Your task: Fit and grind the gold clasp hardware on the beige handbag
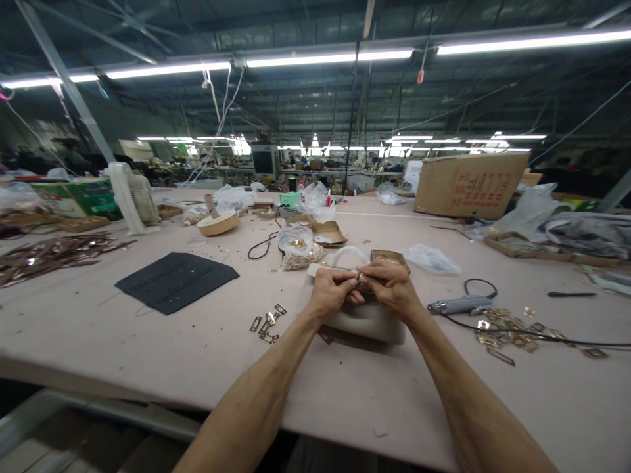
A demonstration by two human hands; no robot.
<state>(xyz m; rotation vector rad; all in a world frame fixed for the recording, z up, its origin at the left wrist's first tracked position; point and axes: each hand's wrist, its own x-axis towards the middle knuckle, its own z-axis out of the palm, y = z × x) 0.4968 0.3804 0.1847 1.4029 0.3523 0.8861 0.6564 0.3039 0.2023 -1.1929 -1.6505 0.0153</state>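
A light beige handbag (367, 323) with a pale curved handle (351, 253) lies on the table in front of me. Over its upper part, my left hand (336, 289) and my right hand (390, 286) meet with fingertips pinched together. A small piece with a metallic glint shows between them, too small and covered to name. Gold-coloured rectangular metal frames (266, 326) lie to the left of the bag. More of these metal frames (515, 330) are heaped on the right, near a grey corded electric screwdriver (461, 305).
Behind the bag stand a small cardboard tray (389, 257) and a plastic bag of small metal parts (298, 247). A black sheet (177, 282) lies left, with a tape roll (217, 223) and a white fan (132, 197) beyond. A large carton (470, 184) stands back right.
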